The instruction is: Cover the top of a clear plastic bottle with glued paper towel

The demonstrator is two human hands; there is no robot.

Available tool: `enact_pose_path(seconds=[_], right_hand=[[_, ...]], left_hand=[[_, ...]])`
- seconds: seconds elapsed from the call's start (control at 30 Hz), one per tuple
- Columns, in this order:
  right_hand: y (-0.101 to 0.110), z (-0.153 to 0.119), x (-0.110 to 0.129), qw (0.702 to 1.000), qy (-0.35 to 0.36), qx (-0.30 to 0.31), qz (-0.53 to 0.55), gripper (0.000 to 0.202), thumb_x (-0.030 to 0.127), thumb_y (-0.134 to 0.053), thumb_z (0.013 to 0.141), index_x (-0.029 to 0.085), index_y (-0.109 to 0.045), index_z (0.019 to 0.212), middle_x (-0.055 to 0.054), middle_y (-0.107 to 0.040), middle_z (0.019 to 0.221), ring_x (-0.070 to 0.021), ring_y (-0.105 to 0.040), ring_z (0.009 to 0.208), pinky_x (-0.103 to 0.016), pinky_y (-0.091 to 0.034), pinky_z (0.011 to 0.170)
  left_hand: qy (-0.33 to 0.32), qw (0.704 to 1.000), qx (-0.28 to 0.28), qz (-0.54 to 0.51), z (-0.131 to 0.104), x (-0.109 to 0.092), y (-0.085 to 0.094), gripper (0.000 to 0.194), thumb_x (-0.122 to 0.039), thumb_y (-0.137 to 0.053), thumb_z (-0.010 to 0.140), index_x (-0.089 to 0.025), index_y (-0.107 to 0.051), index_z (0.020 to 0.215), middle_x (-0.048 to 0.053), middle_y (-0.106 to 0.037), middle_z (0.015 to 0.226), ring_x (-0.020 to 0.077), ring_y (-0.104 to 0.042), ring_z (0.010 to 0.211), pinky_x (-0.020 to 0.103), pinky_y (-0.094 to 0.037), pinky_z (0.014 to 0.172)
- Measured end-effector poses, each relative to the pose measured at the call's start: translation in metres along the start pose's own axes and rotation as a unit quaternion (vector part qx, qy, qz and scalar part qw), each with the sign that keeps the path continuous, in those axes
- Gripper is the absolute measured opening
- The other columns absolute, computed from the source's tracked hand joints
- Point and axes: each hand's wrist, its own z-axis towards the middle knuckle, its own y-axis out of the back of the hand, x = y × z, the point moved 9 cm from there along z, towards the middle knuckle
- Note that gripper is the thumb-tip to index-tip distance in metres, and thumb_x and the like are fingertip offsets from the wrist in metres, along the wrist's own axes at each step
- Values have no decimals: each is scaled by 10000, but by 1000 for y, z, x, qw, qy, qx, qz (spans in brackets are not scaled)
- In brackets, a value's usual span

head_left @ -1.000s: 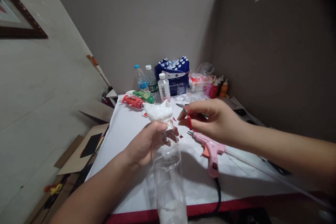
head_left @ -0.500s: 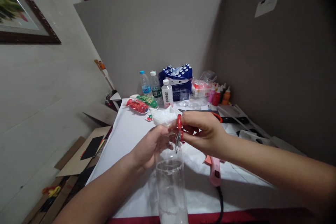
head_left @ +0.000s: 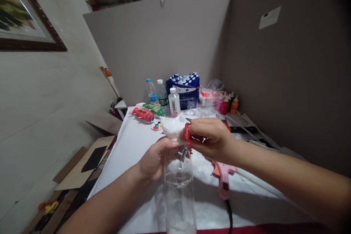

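A clear plastic bottle point(head_left: 179, 203) lies or tilts with its wide body toward me and some white material inside its near end. My left hand point(head_left: 153, 159) is closed around its far, narrower part. White, soft gauze-like material point(head_left: 173, 127) covers that far end, just beyond my left thumb. Red-handled scissors point(head_left: 187, 133) are in my right hand point(head_left: 212, 135), with the fingers at the handle loops. Their metal blades lie against or inside the bottle's upper right side; I cannot tell which. A ragged line rings the bottle below the blade tips.
A pink glue gun point(head_left: 224, 181) with a black cord lies right of the bottle. Behind are upright drink bottles point(head_left: 174, 103), a blue bag point(head_left: 189, 93), red and green fish-shaped pieces point(head_left: 143, 114), and paint bottles point(head_left: 224, 106). A black-handled knife point(head_left: 242, 129) lies beyond my right wrist.
The scissor blades have swung and now reach lower along the bottle, toward me. My left hand keeps its hold. The whole view has tilted up slightly.
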Motion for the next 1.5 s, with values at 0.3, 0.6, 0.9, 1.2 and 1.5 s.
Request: enact_pose_path(seconds=[0.3,0.6,0.9,1.2,1.5], right_hand=[[7,-8,8,995,68,-25,-68,146,108,-550,867,160,-613,746,0,-522,561,-118,-442,512,-235,-329,496],[5,-19,-9,991,14,54,-123,170,134,-507,885,180,-562,731,2,-543,596,-120,-463,528,-231,-334,513],[23,-17,-15,889,63,164,-422,220,284,-526,912,158,-589,743,-28,-600,646,-159,-536,579,-289,-346,602],[21,-10,-14,837,106,167,-510,227,271,-535,898,176,-574,696,-9,-576,625,-166,-533,566,-298,-351,601],[17,-6,-14,825,122,164,-526,217,233,-542,887,180,-566,678,-5,-567,611,-164,-532,568,-297,-350,613]], left_hand=[[-30,999,-17,26,0,-1,1,260,-349,-638,767,-132,-703,895,60,-684,843,147,-582,696,269,-383,637],[-14,998,-64,24,-3,-3,5,293,-378,-654,748,-124,-677,893,54,-673,818,147,-583,700,266,-389,651],[-8,997,-63,40,-1,-2,5,277,-375,-591,785,-123,-665,875,62,-669,841,157,-587,716,278,-389,668],[2,998,-46,52,-1,-2,2,288,-387,-583,792,-123,-667,873,48,-665,827,148,-593,715,269,-396,660],[12,997,-45,55,-2,0,3,315,-403,-572,784,-121,-658,894,55,-661,845,149,-588,723,268,-396,661]])
